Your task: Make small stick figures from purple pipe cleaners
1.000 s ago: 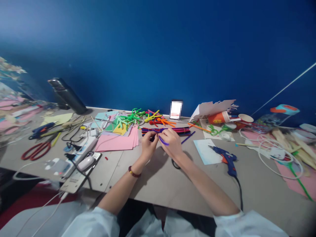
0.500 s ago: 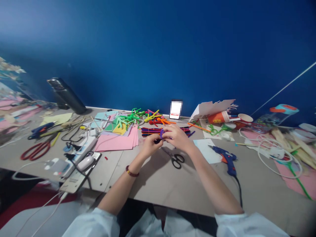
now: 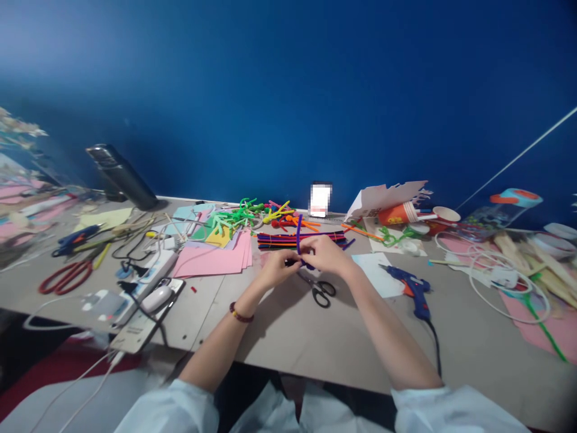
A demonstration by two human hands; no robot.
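Bottom of frame: white sleeves and bare forearms, with a red bead bracelet (image 3: 241,314) on the left wrist. Both arms ran up over the grey flat tabletop (image 3: 288,343) to centre frame. Small black-handled scissors (image 3: 322,292) lay just below the right hand and were uncovered; a second ago the hands hid them.

Left hand (image 3: 279,270) and right hand (image 3: 327,255) were close together at centre, fingers of both pinched on a purple fuzzy pipe cleaner (image 3: 299,236). One end now stood up between the hands. Earlier it trailed low to the right, then curled into a loop, so the stem had been bent and turned over.

A blue hot glue gun (image 3: 412,290) lay right of centre. Just behind the hands were a flat bundle of dark mixed pipe cleaners (image 3: 274,240) and, to its left, pink paper sheets (image 3: 211,261). Red-handled scissors (image 3: 65,276) and a white power strip (image 3: 151,270) sat at the left, and an orange paper cup (image 3: 399,214) lay tipped at upper right. Table cluttered throughout. A plain deep-blue wall (image 3: 288,90) filled the top half.
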